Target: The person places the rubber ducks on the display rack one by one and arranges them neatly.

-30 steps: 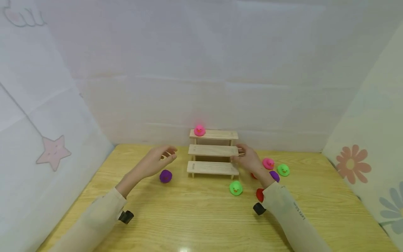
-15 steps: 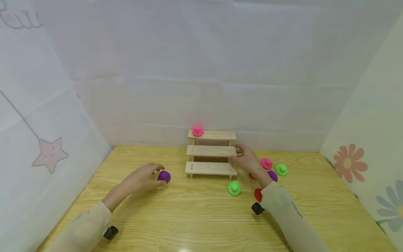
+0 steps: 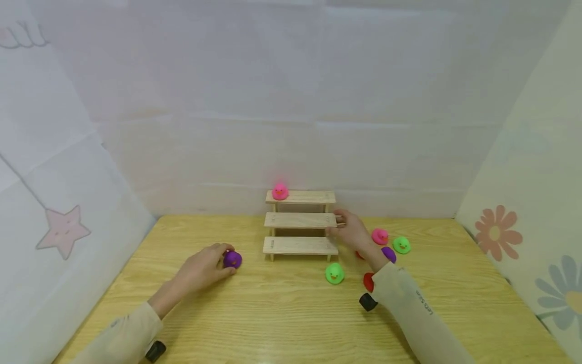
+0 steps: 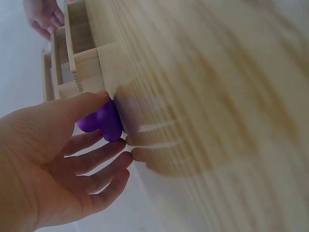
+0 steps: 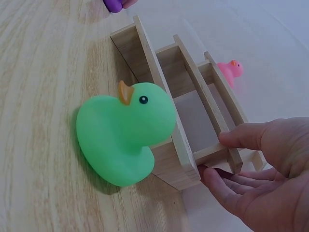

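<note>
My left hand (image 3: 202,268) is at a purple rubber duck (image 3: 233,260) on the table, left of a three-tier wooden stand (image 3: 300,245). In the left wrist view, thumb and curled fingers lie either side of the purple duck (image 4: 104,121), which still stands on the table. My right hand (image 3: 353,232) grips the right end of the stand's middle step; the right wrist view shows the thumb (image 5: 241,135) on one side of the board and fingers on the other. A pink duck (image 3: 280,191) sits at the top step's left end.
A green duck (image 3: 334,273) stands before the stand's right front corner. Right of the stand are another pink duck (image 3: 380,236), a green one (image 3: 402,245), a purple one (image 3: 388,254) and a red one (image 3: 369,282) partly behind the sleeve. White cloth walls (image 3: 218,151) enclose the table.
My left hand has come down from above the table to the purple duck, its fingers now around it. The right hand keeps its grip on the stand. The whole view has shifted slightly.
</note>
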Demonstrator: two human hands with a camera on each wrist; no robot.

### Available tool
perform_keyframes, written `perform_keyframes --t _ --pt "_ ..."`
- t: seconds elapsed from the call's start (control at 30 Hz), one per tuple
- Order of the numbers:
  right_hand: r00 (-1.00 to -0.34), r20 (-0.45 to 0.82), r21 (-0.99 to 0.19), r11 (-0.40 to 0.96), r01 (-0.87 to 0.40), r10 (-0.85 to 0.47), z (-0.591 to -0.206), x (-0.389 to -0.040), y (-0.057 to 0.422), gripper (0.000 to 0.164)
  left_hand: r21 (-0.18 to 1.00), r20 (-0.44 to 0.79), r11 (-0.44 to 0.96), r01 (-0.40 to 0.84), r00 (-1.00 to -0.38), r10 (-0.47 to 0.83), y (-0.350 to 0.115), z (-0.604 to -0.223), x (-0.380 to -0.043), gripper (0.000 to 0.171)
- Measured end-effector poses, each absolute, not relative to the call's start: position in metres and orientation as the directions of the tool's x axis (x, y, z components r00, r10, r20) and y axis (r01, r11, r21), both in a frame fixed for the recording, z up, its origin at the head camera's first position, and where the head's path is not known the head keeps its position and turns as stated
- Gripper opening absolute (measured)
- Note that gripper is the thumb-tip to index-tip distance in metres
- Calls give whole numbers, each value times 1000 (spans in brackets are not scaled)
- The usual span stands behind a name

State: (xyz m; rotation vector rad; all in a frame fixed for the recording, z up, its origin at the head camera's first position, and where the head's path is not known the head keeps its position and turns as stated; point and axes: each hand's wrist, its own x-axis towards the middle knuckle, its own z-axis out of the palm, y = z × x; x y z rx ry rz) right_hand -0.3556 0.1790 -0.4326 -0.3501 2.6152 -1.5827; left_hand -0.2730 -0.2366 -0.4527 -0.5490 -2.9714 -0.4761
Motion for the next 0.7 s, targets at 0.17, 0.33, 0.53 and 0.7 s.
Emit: perform_keyframes --t 0.17,0.33,0.53,0.7 --pt "-972 49 -881 448 -150 -229 -429 -355 178 70 256 175 895 365 -928 329 -235 -455 -273 50" --pt "-973 46 -878 456 -147 -225 -430 -355 178 72 249 201 898 363 -926 319 -231 -458 -275 46" --pt "-971 48 -889 433 -149 -234 -431 -356 179 73 243 211 892 380 -919 334 -227 -459 -277 47" --pt "-972 58 -887 435 -156 -230 -432 -357 178 71 211 223 896 391 -911 345 -222 -447 -280 46"
